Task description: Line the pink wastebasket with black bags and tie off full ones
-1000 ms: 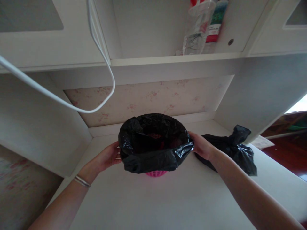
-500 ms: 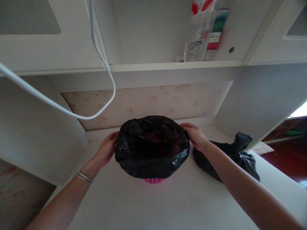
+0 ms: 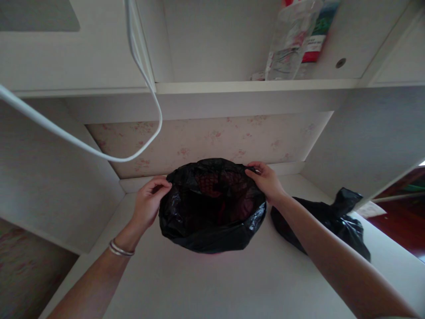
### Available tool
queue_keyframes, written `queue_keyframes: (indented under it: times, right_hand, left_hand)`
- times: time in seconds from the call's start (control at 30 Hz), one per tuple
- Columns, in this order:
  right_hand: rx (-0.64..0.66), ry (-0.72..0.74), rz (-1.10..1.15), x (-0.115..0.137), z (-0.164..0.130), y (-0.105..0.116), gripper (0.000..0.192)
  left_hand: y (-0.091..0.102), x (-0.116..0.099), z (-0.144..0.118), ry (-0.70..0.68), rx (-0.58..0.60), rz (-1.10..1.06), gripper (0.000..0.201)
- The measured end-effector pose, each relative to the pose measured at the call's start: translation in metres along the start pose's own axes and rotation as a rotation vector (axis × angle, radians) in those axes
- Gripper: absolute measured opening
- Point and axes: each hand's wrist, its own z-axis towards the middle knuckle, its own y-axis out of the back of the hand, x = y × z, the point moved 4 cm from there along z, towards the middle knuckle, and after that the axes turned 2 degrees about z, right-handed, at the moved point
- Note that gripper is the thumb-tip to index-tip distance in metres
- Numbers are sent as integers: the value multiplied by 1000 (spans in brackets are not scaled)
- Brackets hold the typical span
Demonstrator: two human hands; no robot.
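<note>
A black garbage bag (image 3: 212, 235) is folded over the rim of a pink basket-like bin, its mouth wide and facing me. Through the thin plastic the bin's lattice wall shows reddish; nearly all of its outside is covered. My left hand (image 3: 150, 199) pinches the bag's edge at the upper left of the rim, thumb against fingers. At the upper right, my right hand (image 3: 264, 180) grips the rim edge of the same bag, thumb on the inner side. Beyond my right forearm lies a second black bag (image 3: 332, 221), full and knotted at the top.
Everything stands on a white desk surface (image 3: 212, 292). Overhead runs a white shelf (image 3: 212, 87) with a clear plastic container (image 3: 288, 48) and a bottle (image 3: 315, 40). A white cable (image 3: 83, 144) hangs across the upper left. Side panels flank the desk.
My left hand has moved up to the rim and now pinches the bag's edge. My right thumb has come over the rim. The pink below the bag is now almost hidden.
</note>
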Motion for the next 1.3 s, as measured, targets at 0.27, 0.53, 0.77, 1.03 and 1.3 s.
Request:
queue_keyframes:
  times: [0.27,0.53,0.77,1.03,1.3]
  right_hand:
    - [-46,180,-288,20,18,-4,31]
    - [172,-57,-492,20,34,-18,24]
    - [136,-47,-516,11,49,-22,44]
    - [191,-42,-351,-2,51,-27,16]
    - [-14,365,-453,22,46,-28,23]
  left_hand:
    - [-2,-8,6,32,114,163,21]
    - [0,9,52,411,153,95,41]
    - [-17,35,57,667,418,14,27]
    - [-20,44,59,666,421,-6,24]
    - [-12,40,70,290,67,64,37]
